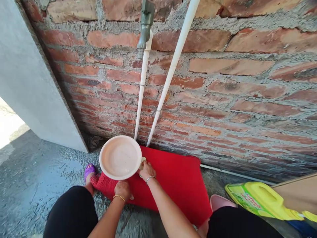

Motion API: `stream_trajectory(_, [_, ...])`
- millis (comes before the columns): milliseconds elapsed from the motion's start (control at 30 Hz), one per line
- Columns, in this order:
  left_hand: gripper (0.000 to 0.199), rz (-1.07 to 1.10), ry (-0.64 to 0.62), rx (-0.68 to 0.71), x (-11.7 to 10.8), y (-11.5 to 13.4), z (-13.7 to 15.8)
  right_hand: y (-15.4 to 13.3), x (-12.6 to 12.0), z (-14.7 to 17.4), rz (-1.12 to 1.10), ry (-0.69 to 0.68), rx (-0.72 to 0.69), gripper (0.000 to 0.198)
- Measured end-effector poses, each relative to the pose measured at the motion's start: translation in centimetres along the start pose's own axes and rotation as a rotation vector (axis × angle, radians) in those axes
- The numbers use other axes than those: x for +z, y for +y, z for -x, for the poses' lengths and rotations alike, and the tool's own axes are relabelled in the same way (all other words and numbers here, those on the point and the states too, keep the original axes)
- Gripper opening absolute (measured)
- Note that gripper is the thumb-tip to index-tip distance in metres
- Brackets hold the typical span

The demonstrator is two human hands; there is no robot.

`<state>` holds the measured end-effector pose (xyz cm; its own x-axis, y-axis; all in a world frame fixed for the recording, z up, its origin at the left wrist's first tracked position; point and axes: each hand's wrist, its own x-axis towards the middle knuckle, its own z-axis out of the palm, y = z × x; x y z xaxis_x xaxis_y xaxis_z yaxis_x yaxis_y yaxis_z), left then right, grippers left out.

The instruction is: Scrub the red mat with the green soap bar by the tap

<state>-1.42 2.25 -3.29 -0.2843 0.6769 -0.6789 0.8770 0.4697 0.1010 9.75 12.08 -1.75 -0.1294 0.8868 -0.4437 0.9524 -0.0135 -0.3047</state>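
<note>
A red mat (173,178) lies spread on the wet floor, its left end folded up to show a rough, looped side. My left hand (122,190) is closed on the mat's near part, just below the basin's rim; its fingertips are partly hidden. In my right hand (148,170) is a small pale yellow object (143,161), held against the mat beside the basin; most of it is covered by my fingers, so I cannot tell its kind. The round pale pink basin (121,157) sits at the mat's far left, with what looks like a little water inside.
Above the basin a tap (145,29) juts from the brick wall (210,72), with white pipes (170,72) running down. A grey slab (47,79) stands at left. To the right lie a yellow detergent bottle (262,200) and cardboard (299,191). A purple slipper (89,171) touches the mat.
</note>
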Motion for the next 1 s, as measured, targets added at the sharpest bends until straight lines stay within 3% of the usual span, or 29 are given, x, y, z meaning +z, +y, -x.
stream_trajectory(100, [0.066,0.003,0.003,-0.011,0.1,0.0,-0.2,4.2,-1.7,-0.3,0.049,0.01,0.034,0.042])
stream_trajectory(233, [0.067,-0.016,0.012,0.009,0.0,0.1,-0.1,12.9,-4.8,0.0,-0.007,0.093,0.344,0.046])
stream_trajectory(333, [0.064,-0.026,-0.003,0.0,0.0,0.2,-0.1,15.7,-5.8,0.1,-0.038,0.169,0.468,0.051])
stream_trajectory(433, [0.062,-0.029,-0.019,-0.013,0.3,0.2,-0.4,12.4,-5.0,-0.6,-0.046,0.166,0.327,0.049])
stream_trajectory(600, [0.06,-0.016,0.011,-0.013,0.9,0.0,-1.0,2.4,-2.5,-3.0,0.054,0.085,0.007,0.041])
stream_trajectory(700, [0.061,-0.016,0.021,-0.008,0.8,0.1,-0.9,0.9,-2.4,-3.9,0.153,0.043,-0.071,0.038])
stream_trajectory(767, [0.061,-0.018,0.011,-0.018,0.4,0.3,-0.6,3.0,-3.1,-4.1,0.164,0.033,-0.034,0.041])
stream_trajectory(833, [0.061,-0.015,-0.005,-0.031,-0.1,0.6,-0.2,7.2,-4.3,-3.7,0.136,0.051,0.072,0.044])
stream_trajectory(1000, [0.058,-0.008,-0.024,-0.041,-0.8,0.9,0.4,18.7,-7.5,-1.8,0.024,0.18,0.48,0.05])
